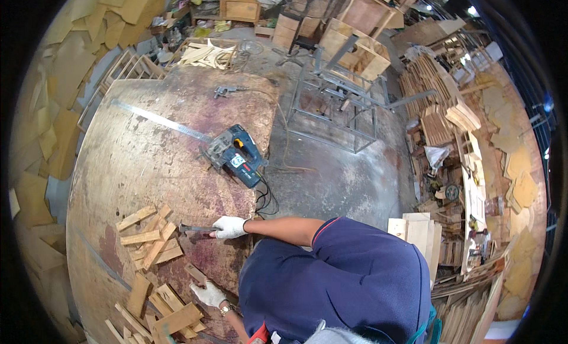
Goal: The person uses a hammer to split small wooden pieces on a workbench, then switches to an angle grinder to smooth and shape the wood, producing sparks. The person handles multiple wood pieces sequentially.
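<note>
a: what's the right hand (229, 227) doing with its fingers?

b: they're curled round the end of a slim dark hammer-like tool (197, 228), its far end pointing out over the worktable (171, 172). gripping it at the end probably leaves the rest of the shaft free.

a: and the left hand (208, 294)?

b: lower and nearer the scattered pieces, fingers half spread beside a small wood block (194, 272). the glove meets the block's near end, but i can't tell whether it's gripped or only steadied.

a: where does the block lie?

b: on the table, between the person's body and the cut wood pieces (140, 237). that keeps it within easy reach, i'd guess, as does the lower heap of wood (177, 318) just beside the left hand.

a: why is the blue jigsaw (236, 157) over there?

b: it rests near the table's edge, well apart from the wood, perhaps to keep the working spot free. its black cord (267, 199) hangs past the edge (handy, since that leaves less of it across the top).

a: and the metal strip (160, 118)?

b: flat on the table, one end reaching the jigsaw; maybe both were parked there together.
</note>
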